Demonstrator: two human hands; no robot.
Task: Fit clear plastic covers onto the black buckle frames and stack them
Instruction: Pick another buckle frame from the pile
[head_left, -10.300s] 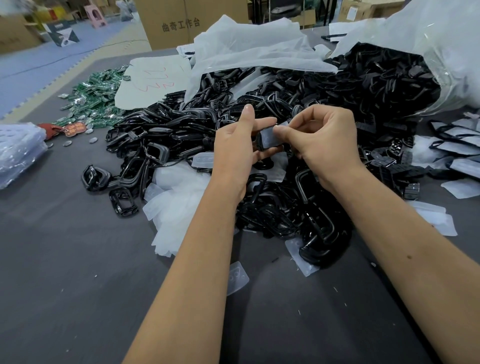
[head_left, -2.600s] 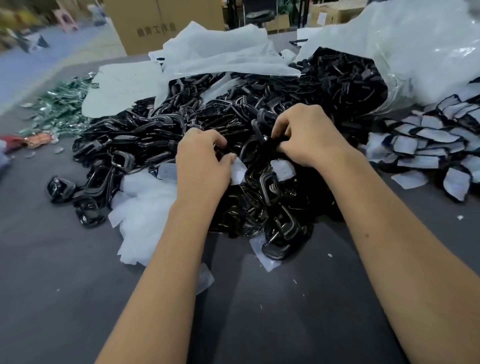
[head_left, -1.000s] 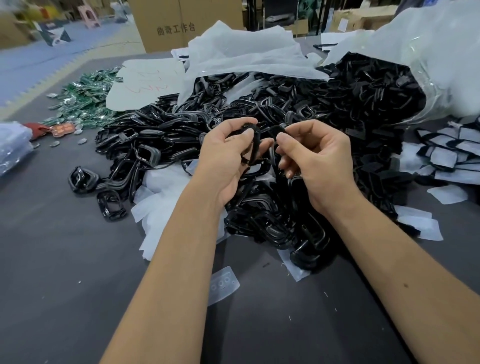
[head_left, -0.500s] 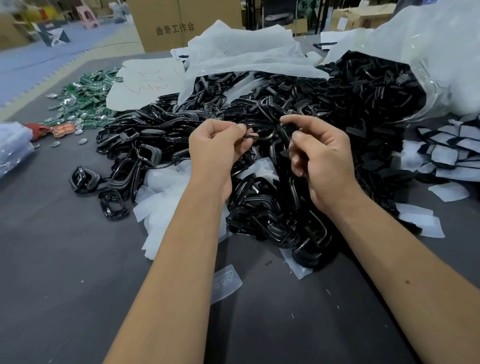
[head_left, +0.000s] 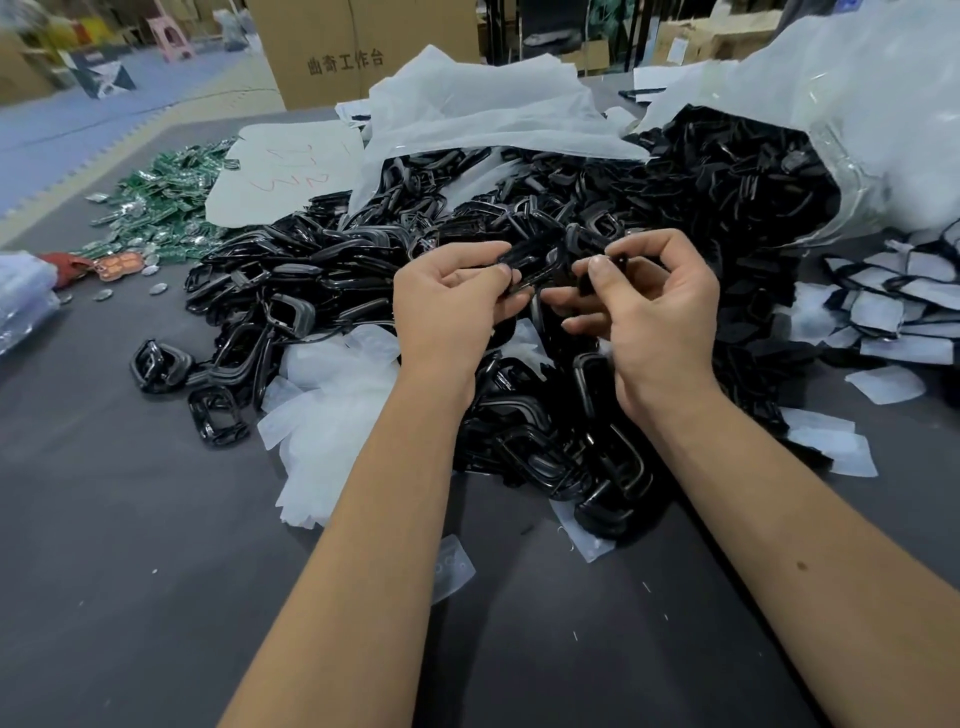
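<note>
Head view:
Left hand (head_left: 447, 306): fingers curled, pinching a black buckle frame (head_left: 524, 265) between thumb and fingertips, held above the middle of the worktop (head_left: 130, 597).
Right hand (head_left: 660, 306): thumb and forefinger pinched on a small dark piece; can't tell what it is. Other fingers loosely curled, close beside the frame.
Frame pile (head_left: 545, 441): loose black frames heaped across the worktop's middle, directly under both hands, running back toward the far edge.
Clear covers (head_left: 337, 415): whitish heap touching the pile's left side; one single cover (head_left: 452, 566) lies apart, nearer the front edge, beside the left forearm.
Finished stack (head_left: 893, 306): covered frames overlapped at the right edge.
Bag (head_left: 857, 130): clear plastic, far right corner, frames spilling from its mouth.
Green packets (head_left: 166, 208): scattered at the far left.
Cardboard box (head_left: 358, 47): beyond the far edge.
</note>
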